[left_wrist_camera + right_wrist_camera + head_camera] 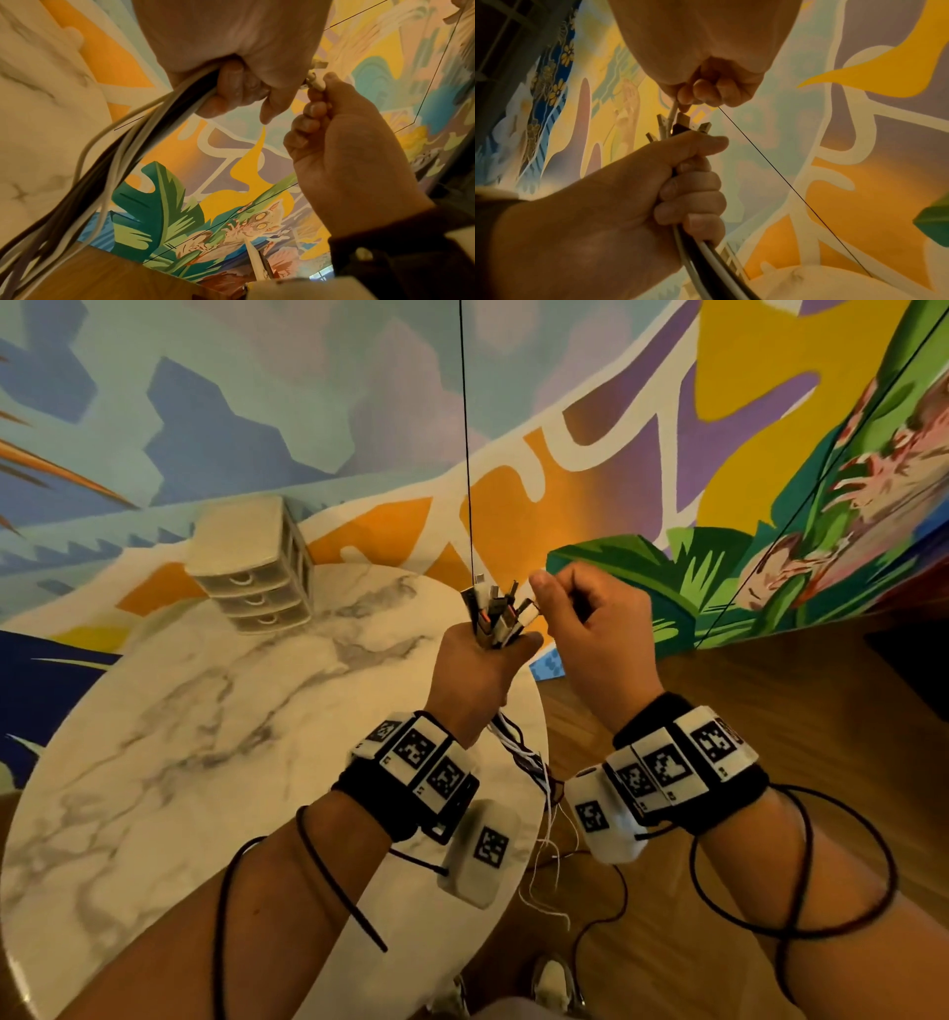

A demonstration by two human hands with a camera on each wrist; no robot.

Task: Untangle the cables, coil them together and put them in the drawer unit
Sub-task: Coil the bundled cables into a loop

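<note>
My left hand holds a bundle of black and white cables upright in its fist, above the right edge of the round marble table. Their plug ends stick out above the fist, and the loose lengths hang below toward the floor. My right hand pinches one white plug at the top of the bundle. In the left wrist view the cables trail from my curled fingers. The beige drawer unit, three drawers all closed, stands at the table's far edge.
A painted mural wall rises behind the table. A wooden floor lies to the right, with a shoe below. Thin black lines run across the wall. Black sensor wires loop round both forearms.
</note>
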